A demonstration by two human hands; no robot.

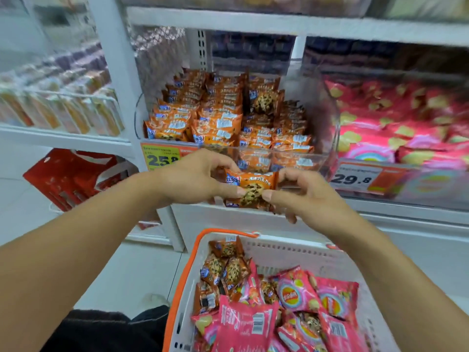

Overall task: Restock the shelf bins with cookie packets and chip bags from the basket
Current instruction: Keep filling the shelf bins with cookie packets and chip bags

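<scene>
Both hands pinched one orange chocolate-chip cookie packet (250, 190) between them: the left hand (195, 177) held its left edge with thumb and curled fingers, the right hand (302, 196) its right edge the same way. The packet hung just in front of the clear cookie bin (327, 138) (already packed with rows of like packets), level with the bin's front wall and beside the orange price tag (162, 156). To the right sat the bin of pink chip bags (396, 133). Below, the white basket (286, 252) with its orange rim held more cookie packets (223, 268) and pink chip bags (291, 295).
</scene>
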